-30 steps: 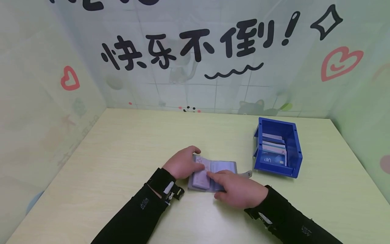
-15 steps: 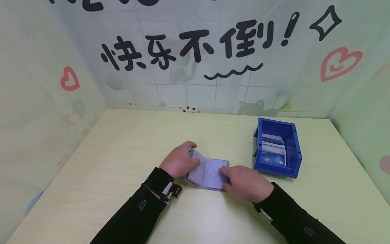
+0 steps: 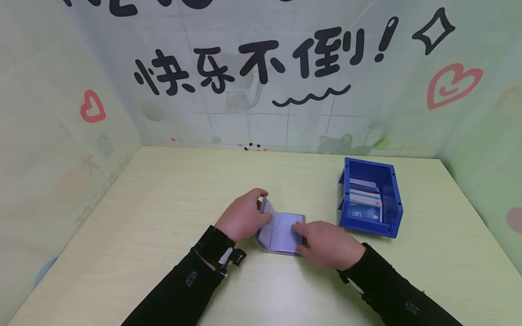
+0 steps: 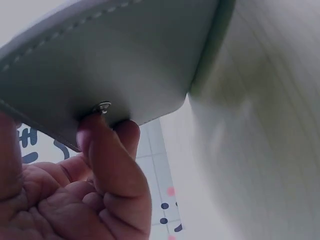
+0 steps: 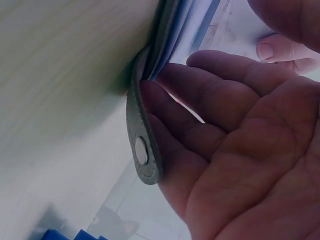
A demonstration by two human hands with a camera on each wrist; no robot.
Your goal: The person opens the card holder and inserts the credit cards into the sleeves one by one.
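Observation:
A small grey card holder (image 3: 287,232) lies open on the table with its clear inner sleeves showing. My left hand (image 3: 244,216) grips its left cover, which is tilted up off the table, thumb on the inside. From below, the left wrist view shows the stitched cover (image 4: 135,65) and a metal snap stud (image 4: 104,106) at a fingertip. At the opposite edge, my right hand (image 3: 331,244) pinches the right side, thumb over the sleeves. Its fingers lie along the edge beside the closing strap (image 5: 135,107) with a round snap, which the right hand hides in the head view.
To the right and farther back stands a blue plastic bin (image 3: 369,229) with several cards (image 3: 364,209) upright in it, the front one marked VIP. The pale wooden table (image 3: 195,181) meets a printed backdrop (image 3: 244,127) behind and at both sides.
My right hand has moved from the middle of the sleeves to the right edge, covering the strap. The left cover has risen to a steeper tilt, and the card holder has shifted slightly.

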